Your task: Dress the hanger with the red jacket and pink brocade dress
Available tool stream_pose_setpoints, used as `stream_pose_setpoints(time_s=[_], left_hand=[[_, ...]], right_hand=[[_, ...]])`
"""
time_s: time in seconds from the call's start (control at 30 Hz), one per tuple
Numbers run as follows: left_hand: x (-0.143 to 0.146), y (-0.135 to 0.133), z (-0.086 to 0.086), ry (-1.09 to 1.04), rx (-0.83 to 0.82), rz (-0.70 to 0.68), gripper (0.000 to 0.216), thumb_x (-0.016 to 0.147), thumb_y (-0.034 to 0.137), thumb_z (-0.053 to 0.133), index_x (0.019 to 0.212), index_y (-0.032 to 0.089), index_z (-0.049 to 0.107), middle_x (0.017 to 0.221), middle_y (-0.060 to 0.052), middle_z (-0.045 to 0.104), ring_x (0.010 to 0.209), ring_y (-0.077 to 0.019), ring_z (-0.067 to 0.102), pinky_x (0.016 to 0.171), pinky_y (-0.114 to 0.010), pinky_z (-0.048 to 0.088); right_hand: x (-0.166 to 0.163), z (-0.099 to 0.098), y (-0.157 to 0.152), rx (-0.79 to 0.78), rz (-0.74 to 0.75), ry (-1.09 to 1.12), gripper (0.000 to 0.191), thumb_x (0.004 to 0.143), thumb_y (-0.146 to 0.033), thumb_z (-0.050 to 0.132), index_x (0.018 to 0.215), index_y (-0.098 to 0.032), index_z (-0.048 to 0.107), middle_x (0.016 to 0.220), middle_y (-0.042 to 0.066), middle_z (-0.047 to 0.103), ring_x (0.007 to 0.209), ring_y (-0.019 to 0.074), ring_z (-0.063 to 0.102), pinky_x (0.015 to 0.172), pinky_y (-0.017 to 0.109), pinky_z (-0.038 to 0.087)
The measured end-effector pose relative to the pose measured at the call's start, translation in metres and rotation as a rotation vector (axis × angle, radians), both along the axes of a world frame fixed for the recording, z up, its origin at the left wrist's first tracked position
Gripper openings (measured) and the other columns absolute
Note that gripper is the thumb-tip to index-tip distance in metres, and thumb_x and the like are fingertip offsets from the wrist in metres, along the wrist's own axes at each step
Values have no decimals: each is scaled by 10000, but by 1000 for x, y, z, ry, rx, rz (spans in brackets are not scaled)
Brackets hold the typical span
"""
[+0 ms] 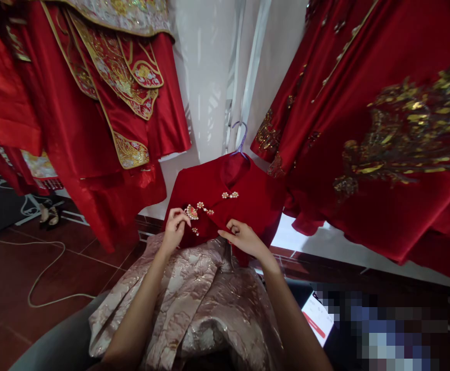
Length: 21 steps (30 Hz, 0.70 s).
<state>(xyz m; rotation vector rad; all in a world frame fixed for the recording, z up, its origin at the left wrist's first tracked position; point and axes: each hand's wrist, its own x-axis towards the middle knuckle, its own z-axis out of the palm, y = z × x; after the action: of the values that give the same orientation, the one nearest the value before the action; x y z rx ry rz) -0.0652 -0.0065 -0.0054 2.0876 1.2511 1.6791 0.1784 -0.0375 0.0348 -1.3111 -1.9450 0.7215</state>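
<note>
A red velvet jacket (205, 180) with a stand collar hangs in front of me on a purple hanger (241, 138). Its front carries flower-shaped, beaded fastenings (230, 195) and a fan-shaped ornament (191, 212). At the left, the fingers of my left hand (174, 228) are pinched together at the lower edge of that ornament. My right hand (243, 238) is closed on the jacket's front edge, thumb and forefinger at the cloth. Below the jacket, a pale, shiny brocade garment (194, 293) spreads across my lap.
Red embroidered garments (124, 98) hang at the left, and a red gown (364, 113) with gold sequins hangs at the right. A white cable (51, 268) curves over the tiled floor near black shoes (50, 217). A lit phone screen (317, 319) shows at lower right.
</note>
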Motion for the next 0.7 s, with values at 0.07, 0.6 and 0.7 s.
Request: stream_pose_setpoints(time_s=[0.07,0.6,0.7], left_hand=[[2,-7,0,208,-11,-10,246,769,52,428,700,199,613,1049,-52,468,1037,-165,503,931,-337,420],[14,-4,-19,641,6,122,131,746,202,599,862,244,643,1170,-78,460,1015,-236,460,849,-397,407],[15,-7,-16,627,-4,189,124,722,295,628,822,225,648,1164,-91,464,1002,-255,447,843,-417,393]], right_hand=[[0,0,0,8,-5,-9,330,734,-510,575,683,-208,451,515,-61,418,502,94,388,501,232,286],[-3,7,-5,-46,-78,26,399,740,-591,543,654,-207,482,489,-30,518,451,100,455,481,236,330],[-3,7,-6,-38,-74,34,394,738,-585,547,656,-204,491,502,-23,538,462,100,472,483,231,340]])
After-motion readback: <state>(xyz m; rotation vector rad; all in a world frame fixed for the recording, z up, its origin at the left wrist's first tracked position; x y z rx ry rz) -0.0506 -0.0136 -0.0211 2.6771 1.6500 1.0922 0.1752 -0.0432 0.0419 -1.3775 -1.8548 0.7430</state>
